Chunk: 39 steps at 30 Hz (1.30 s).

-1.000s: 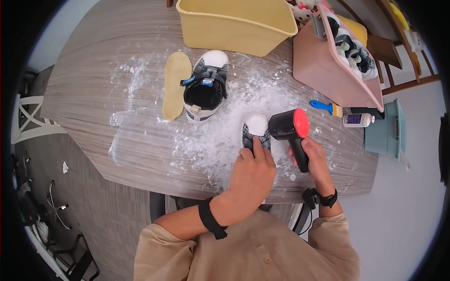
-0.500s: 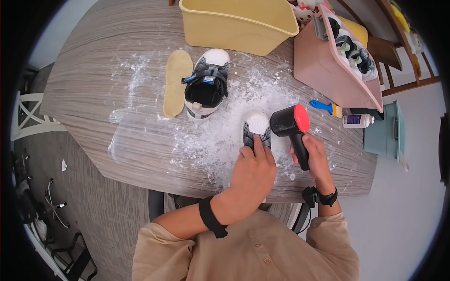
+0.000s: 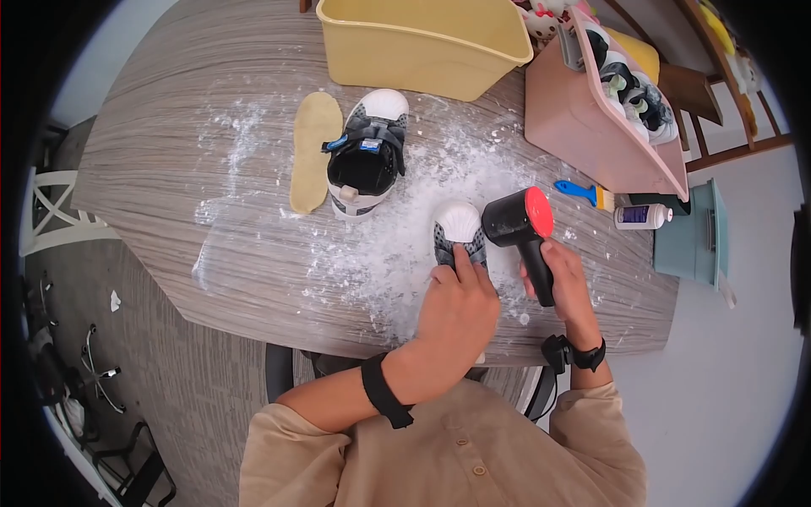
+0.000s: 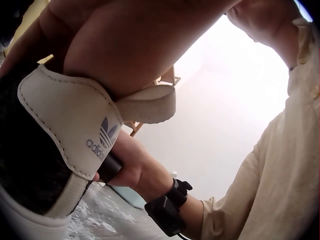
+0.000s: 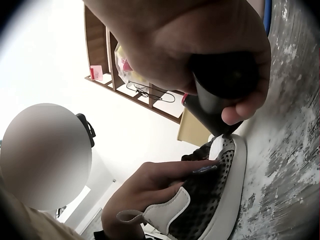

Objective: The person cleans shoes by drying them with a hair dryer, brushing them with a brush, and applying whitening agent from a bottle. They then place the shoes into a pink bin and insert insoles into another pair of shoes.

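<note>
A white-toed, dark dotted shoe (image 3: 459,222) stands on the powdery table, toe pointing away from the person. The left hand (image 3: 456,317) lies over it, straight fingers pressing on its upper; in the left wrist view its white heel tab (image 4: 70,117) shows beneath the hand. Gripped by its handle in the right hand (image 3: 568,283) is a black dryer-like device (image 3: 508,220) with a red round end, its barrel pointing at the toe's right side. Another shoe (image 3: 367,160) stands farther back on the left, beside a beige insole (image 3: 316,152).
A yellow bin (image 3: 414,55) stands at the back, with a pink bin (image 3: 583,127) of shoes to its right. A blue-handled brush (image 3: 577,190), a white bottle (image 3: 639,217) and a teal container (image 3: 693,241) are at the right. White powder covers the middle of the table.
The device in the right hand has shifted slightly away from the person, beside the shoe's toe. The left hand has stayed on the shoe.
</note>
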### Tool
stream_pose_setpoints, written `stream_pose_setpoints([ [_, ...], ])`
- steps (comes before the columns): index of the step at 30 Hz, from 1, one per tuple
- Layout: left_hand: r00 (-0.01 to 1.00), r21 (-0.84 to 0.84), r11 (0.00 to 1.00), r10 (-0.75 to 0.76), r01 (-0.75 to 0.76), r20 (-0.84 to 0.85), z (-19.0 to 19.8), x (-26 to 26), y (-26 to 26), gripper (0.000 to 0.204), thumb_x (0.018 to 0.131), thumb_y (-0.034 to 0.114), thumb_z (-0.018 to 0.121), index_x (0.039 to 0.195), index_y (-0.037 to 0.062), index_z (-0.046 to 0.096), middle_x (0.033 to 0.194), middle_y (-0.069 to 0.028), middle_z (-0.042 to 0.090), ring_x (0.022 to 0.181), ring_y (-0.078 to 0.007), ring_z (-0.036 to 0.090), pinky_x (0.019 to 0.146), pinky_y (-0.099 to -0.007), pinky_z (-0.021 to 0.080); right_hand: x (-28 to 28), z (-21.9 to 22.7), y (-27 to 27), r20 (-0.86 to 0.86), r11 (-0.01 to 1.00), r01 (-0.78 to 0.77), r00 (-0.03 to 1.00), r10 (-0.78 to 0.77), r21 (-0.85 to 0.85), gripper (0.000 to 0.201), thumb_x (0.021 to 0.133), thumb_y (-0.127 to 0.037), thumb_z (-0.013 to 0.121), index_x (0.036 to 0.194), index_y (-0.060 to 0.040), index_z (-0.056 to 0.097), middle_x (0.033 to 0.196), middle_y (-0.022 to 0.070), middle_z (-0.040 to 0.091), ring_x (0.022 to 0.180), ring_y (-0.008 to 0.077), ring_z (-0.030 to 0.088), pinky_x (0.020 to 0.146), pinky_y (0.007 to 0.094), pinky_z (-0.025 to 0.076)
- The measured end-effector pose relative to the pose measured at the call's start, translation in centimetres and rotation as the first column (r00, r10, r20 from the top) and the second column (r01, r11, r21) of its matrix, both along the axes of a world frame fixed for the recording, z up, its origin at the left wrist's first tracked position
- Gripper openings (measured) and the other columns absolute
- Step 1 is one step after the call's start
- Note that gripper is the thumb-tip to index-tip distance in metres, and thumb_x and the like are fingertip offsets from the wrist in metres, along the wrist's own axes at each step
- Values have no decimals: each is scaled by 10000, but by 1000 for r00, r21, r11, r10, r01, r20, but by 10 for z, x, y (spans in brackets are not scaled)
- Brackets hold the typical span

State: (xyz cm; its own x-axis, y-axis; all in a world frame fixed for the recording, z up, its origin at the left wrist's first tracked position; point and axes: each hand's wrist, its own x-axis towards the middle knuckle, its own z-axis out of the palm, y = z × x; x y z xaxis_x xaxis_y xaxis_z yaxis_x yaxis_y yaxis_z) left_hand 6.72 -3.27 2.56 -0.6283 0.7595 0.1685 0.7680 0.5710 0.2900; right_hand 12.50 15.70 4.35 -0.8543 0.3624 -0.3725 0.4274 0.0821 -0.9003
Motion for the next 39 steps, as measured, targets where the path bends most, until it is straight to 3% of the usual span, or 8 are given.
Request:
stream_pose_setpoints([
  [19,1000,35,999,21,-22,16,2,-1,0,298,703,76,600,959,-74,621,1100,-283,616,691,-240,608,505,-286,523,5,-4,3,17,1000,3,1000,-3,1,359,994,-279,368,968,29,549,727,101,597,500,134,528,469,251,429],
  [22,997,-19,999,-25,26,67,3,-1,0,383,755,126,592,1052,-113,627,1151,-347,581,759,-324,618,631,-344,536,4,-1,0,27,999,42,999,-41,-14,329,994,-253,394,938,22,567,701,74,597,507,110,537,488,248,436],
  [25,998,-31,999,-30,32,63,3,-1,0,376,749,126,594,1037,-113,636,1150,-347,581,755,-316,613,623,-337,532,6,-5,0,13,998,49,999,-49,-26,326,992,-250,395,948,23,567,704,73,598,509,110,538,488,248,438],
  [28,1000,14,1000,13,-13,-3,2,-1,0,323,699,77,602,980,-77,641,1108,-276,615,698,-238,607,512,-283,524,7,-2,-3,10,998,46,999,-45,-48,323,991,-248,396,957,23,567,711,73,599,515,110,540,497,246,442],
  [39,1000,27,1000,9,-9,-12,1,-1,-1,331,699,83,601,987,-74,647,1106,-279,614,683,-229,595,506,-275,511,6,2,-4,15,1000,27,1000,-27,-14,323,993,-252,393,963,18,567,728,73,606,525,107,543,508,242,446],
])
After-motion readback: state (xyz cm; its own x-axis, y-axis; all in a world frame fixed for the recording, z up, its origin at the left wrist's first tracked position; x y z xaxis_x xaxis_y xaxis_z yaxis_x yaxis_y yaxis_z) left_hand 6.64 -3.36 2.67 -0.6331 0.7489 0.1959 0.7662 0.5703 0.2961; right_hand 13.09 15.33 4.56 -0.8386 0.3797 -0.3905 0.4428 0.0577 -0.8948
